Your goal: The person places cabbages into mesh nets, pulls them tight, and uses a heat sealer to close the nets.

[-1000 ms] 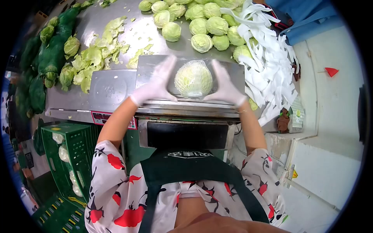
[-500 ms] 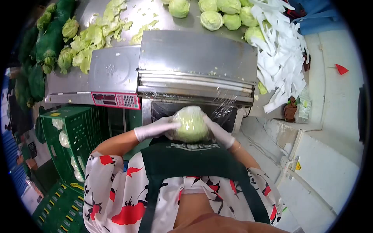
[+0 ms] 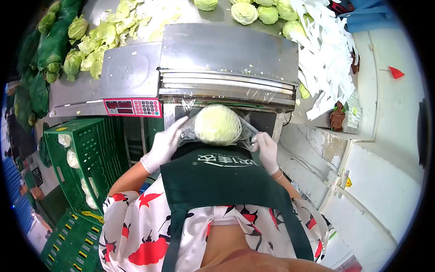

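A pale green cabbage (image 3: 217, 125) rests on the dark plate at the front of the metal wrapping machine (image 3: 226, 47), with clear plastic film (image 3: 188, 131) spread around and over it. To its left, my white-gloved left hand (image 3: 166, 143) pinches the film's edge, fingers pointing up. On the other side my gloved right hand (image 3: 266, 152) is closed on the film, thumb and fingers together. Neither hand touches the cabbage itself. Rollers (image 3: 226, 84) run across the machine just beyond it.
A scale with a red keypad (image 3: 132, 108) adjoins the machine on the left. Loose leaves (image 3: 102, 43) and several cabbages (image 3: 244, 13) lie behind. White strips (image 3: 324, 59) are heaped at right. Green crates (image 3: 86, 158), one holding wrapped cabbages (image 3: 72, 158), stand at lower left.
Both hands have left the cabbage's sides and moved apart, now gripping the film on either side. The cabbage sits clear of my palms. The view has shifted slightly, showing more of the apron.
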